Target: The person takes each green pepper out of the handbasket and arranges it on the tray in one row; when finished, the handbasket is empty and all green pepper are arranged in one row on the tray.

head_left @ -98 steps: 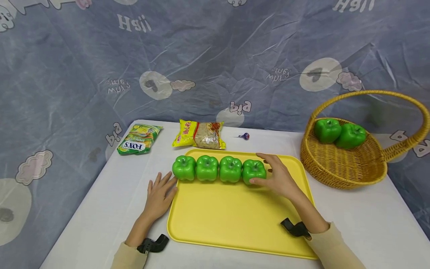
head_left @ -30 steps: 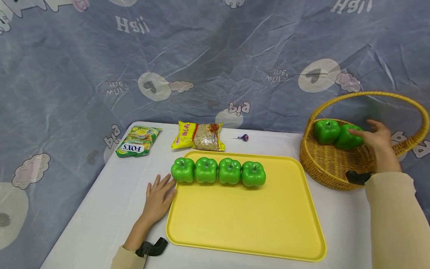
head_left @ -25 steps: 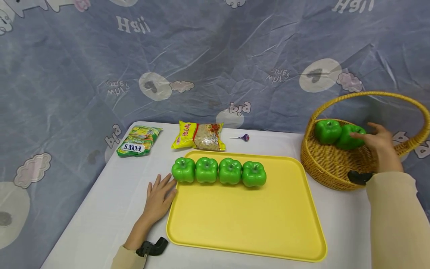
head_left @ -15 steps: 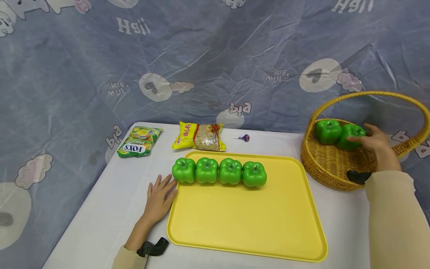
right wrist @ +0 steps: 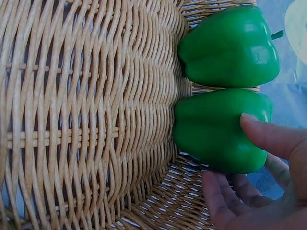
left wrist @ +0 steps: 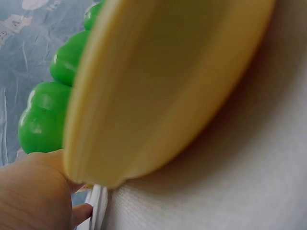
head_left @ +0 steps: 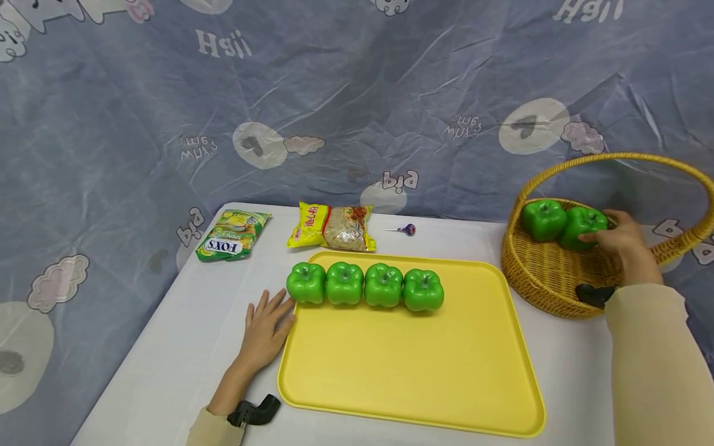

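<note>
My right hand reaches into the wicker basket and grips the right-hand green bell pepper. Its thumb lies on one side and the other fingers curl round the opposite side. Another green bell pepper sits against it in the basket. My left hand rests with fingers spread on the white table, touching the left edge of the yellow tray. Several green bell peppers stand in a row along the tray's far side, the leftmost one overlapping the rim near my left fingertips.
Behind the tray lie a green FOX'S bag, a yellow noodle packet and a lollipop. The basket's tall handle arches over the peppers. A grey-blue printed cloth hangs behind the table.
My right hand has left the last pepper in the tray row, moved right into the basket and closed its fingers round a pepper there. My left hand has stayed in place.
</note>
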Available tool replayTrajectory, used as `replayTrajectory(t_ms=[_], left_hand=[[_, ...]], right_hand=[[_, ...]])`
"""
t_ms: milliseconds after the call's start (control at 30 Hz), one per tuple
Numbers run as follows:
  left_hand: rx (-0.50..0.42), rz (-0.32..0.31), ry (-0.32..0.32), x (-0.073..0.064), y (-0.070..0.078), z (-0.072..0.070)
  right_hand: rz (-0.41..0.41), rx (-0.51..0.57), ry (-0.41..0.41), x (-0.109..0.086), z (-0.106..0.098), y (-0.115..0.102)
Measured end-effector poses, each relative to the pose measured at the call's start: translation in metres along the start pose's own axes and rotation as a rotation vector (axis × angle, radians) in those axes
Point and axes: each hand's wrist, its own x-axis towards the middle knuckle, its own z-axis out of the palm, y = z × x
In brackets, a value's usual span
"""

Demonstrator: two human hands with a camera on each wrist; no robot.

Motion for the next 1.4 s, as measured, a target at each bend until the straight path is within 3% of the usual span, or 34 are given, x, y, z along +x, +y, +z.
replayTrajectory(t_ms=[533,967,1400], left_hand=[[0.004,-0.017,-0.011,0.000,0.002,0.000],[0.002,-0.010,-0.009,0.000,0.001,-0.001],[0.005,-0.008,-0.009,0.000,0.001,0.000]], right_hand=[[0.079,-0.010,0.066,-0.008,-0.002,-0.004],[0.072,-0.017,0.060,-0.018,-0.007,-0.006],[0.061,-0.079,0.174,-0.035,-0.019,-0.021]])
